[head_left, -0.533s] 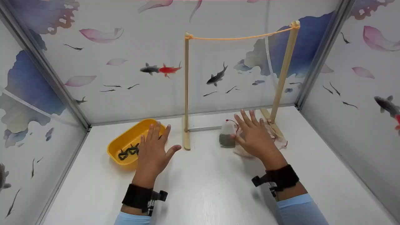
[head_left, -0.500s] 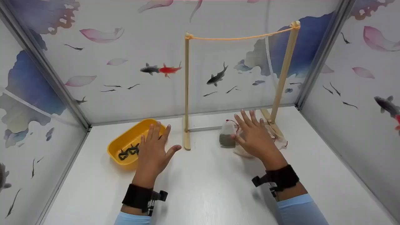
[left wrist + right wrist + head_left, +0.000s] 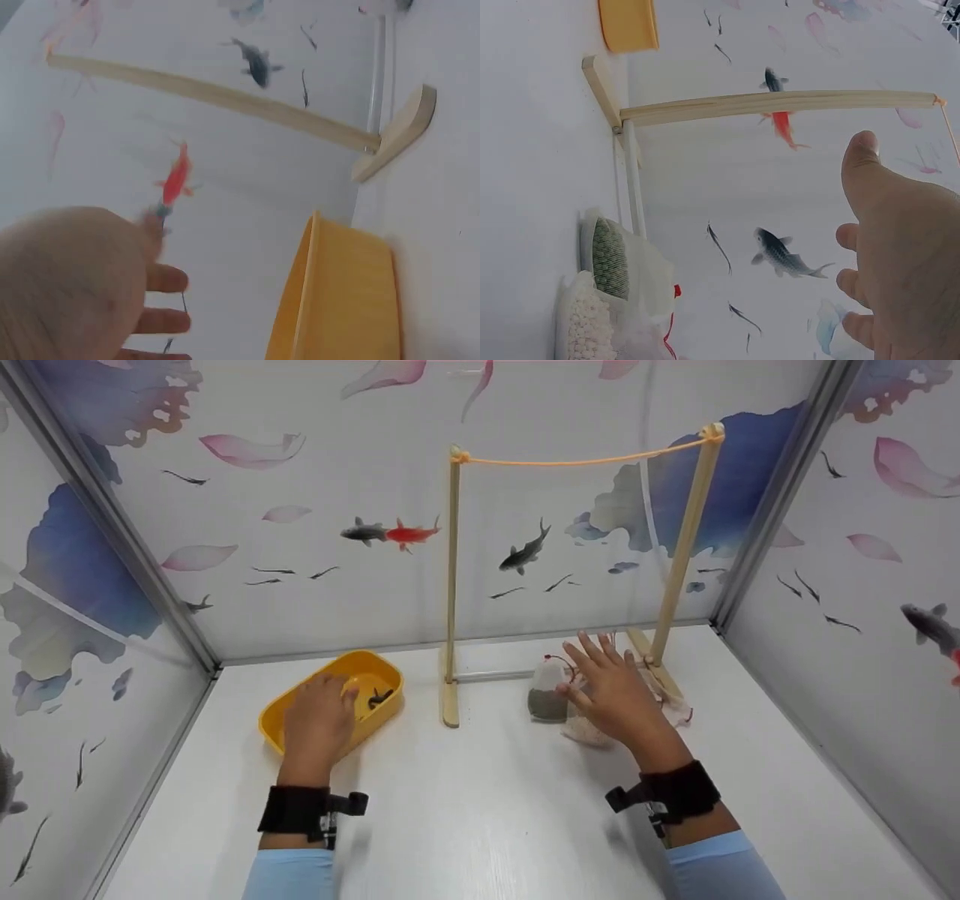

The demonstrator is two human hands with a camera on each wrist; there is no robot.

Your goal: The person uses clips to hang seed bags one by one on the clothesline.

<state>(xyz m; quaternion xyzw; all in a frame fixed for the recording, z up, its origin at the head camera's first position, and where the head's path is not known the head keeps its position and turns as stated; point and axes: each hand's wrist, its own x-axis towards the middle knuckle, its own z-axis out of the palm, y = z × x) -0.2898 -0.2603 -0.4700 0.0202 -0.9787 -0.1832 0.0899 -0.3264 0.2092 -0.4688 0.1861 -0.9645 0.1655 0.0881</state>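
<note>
In the head view my left hand (image 3: 319, 725) hangs over the left part of the yellow plastic bin (image 3: 390, 667), fingers pointing down and loosely bent. It holds nothing in the left wrist view, where its fingers (image 3: 166, 321) are apart beside the bin wall. Dark green clips (image 3: 379, 699) lie in the bin's right end; the hand hides the rest of its floor. My right hand (image 3: 619, 697) is spread flat in the air, in front of the small drawstring bags. One bag (image 3: 547, 701) has dark green filling, another (image 3: 589, 322) white beads.
A wooden stand with two posts (image 3: 453, 570) and an orange cord (image 3: 570, 462) strung between their tops stands at the back. A clear rod (image 3: 491, 675) joins the posts low down. Printed fish panels wall in the white table (image 3: 480, 810) at the back and both sides.
My left hand has moved left over the bin, its fingers going from spread to bent downward. The right hand stays spread in place. The head view has tilted slightly.
</note>
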